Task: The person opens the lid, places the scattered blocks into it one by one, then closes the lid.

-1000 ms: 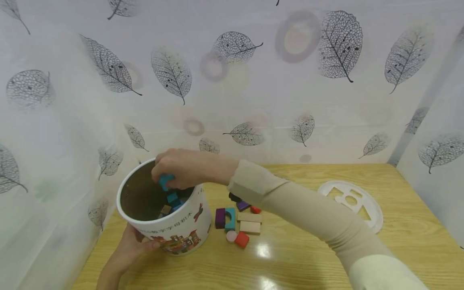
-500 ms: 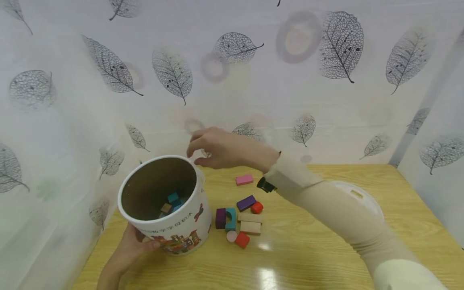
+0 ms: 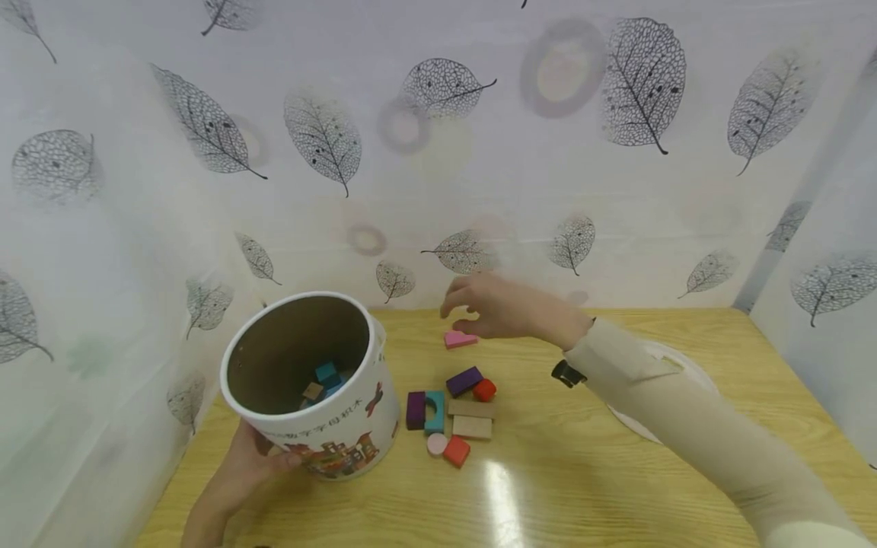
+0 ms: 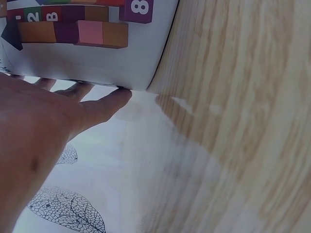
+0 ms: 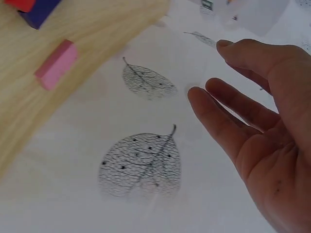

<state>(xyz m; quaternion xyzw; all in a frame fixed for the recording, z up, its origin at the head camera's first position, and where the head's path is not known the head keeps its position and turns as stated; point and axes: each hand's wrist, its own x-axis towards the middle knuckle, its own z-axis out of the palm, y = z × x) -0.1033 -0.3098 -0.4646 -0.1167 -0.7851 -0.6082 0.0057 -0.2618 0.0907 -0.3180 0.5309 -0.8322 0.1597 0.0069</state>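
Note:
In the head view my left hand [image 3: 240, 472] supports the lower left side of a white bucket [image 3: 349, 438] with printed pictures. In the left wrist view its fingers [image 4: 109, 104] lie fairly straight against the bucket wall. Inside the bucket are several blocks, among them a teal block [image 3: 326, 371] and a small wooden one [image 3: 313, 391]. My right hand [image 3: 500, 306] hovers with loosely bent fingers over a pink block [image 3: 460, 339] at the back of the table. Nothing is between those fingers in the right wrist view, where the pink block [image 5: 57, 64] lies apart from the hand.
Right of the bucket lie a dark purple block [image 3: 416, 410], a teal arch [image 3: 435, 412], a purple bar [image 3: 464, 381], red blocks [image 3: 457, 451], plain wooden bars [image 3: 473, 426] and a pale pink disc [image 3: 437, 444]. My sleeve partly covers a white lid [image 3: 633, 426]. Leaf-patterned sheeting surrounds the table.
My right hand held a teal block over the bucket a second ago. It has let go of it and moved right, toward the pink block. The left hand and bucket stay put.

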